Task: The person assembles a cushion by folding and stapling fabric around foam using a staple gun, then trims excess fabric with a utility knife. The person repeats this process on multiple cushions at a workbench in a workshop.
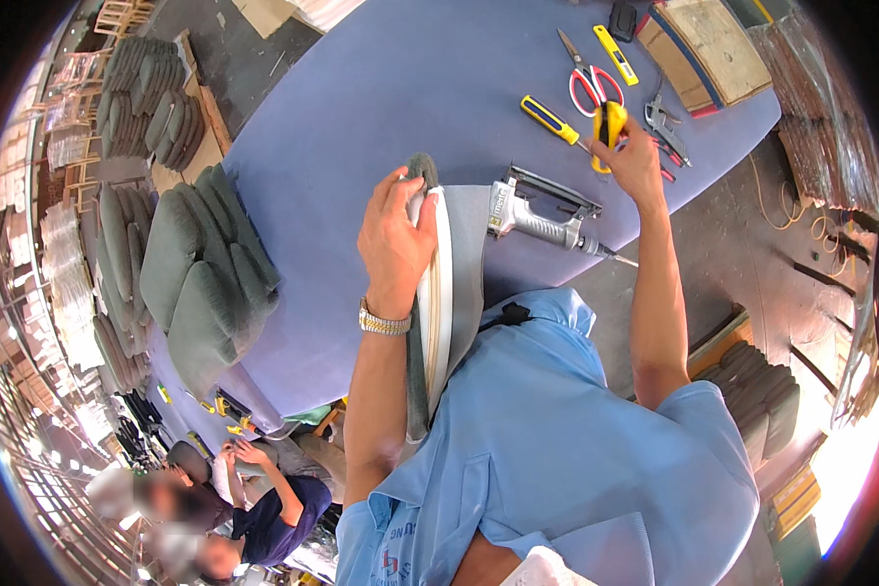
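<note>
My left hand (397,234), with a metal-banded watch on its wrist, grips the top end of a green-grey padded seat cushion (418,381). The cushion stands on its edge against my body, its white and wood-coloured layers facing right. A grey fabric sheet (467,254) hangs along that side. At the far right my right hand (635,168) has its fingers closed on a yellow and black tape measure (609,132). Between the hands lies a silver staple gun (545,225) with a hose fitting, its nose by the grey sheet.
Around the tape measure lie a yellow-handled screwdriver (550,119), red-handled scissors (586,83), a yellow cutter knife (615,55) and a grey plier-like tool (666,129). A cardboard box (708,49) sits at the far right corner. Green cushions (205,273) are stacked left; co-workers (283,508) work lower left.
</note>
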`<state>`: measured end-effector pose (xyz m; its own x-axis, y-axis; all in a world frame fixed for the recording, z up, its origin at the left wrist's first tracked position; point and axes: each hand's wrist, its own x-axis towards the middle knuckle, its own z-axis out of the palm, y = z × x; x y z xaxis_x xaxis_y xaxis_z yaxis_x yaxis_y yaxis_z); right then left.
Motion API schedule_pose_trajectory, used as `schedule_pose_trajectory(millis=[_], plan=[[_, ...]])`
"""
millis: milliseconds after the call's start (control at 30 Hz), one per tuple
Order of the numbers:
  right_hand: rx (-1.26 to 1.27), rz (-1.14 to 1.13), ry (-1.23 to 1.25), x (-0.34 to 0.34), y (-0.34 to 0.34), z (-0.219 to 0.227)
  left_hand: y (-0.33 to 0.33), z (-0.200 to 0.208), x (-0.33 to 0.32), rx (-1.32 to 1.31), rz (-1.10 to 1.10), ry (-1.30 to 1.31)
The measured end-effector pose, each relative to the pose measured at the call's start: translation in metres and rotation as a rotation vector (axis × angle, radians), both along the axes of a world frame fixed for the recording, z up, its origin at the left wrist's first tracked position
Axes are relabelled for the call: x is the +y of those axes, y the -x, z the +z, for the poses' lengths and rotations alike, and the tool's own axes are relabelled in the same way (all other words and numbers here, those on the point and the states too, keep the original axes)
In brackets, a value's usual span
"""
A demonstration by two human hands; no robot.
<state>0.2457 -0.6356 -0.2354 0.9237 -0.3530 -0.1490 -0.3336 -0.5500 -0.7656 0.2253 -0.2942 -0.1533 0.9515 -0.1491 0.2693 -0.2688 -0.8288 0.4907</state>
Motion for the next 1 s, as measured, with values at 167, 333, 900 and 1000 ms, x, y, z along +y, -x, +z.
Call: schedule_pose_trajectory(millis=[167,333,900,1000], plan=[[-0.274,-0.096,-0.93,0.073,0.032,0.049,-0.003,-0.006,0.001,-0.068,-0.055,-0.07],[-0.258,0.089,-1.035,0.141,0.045,0.069,0.003,-0.011,-0.004,-0.034,0.017,0.036],[-0.507,0.288,-0.559,0.196,0.066,0.044,0.0,-0.029,0.015,-0.019,0.003,0.418],[-0.558,0.347,-0.446,0.196,0.066,0.048,-0.002,-0.032,0.019,0.021,0.029,0.449]])
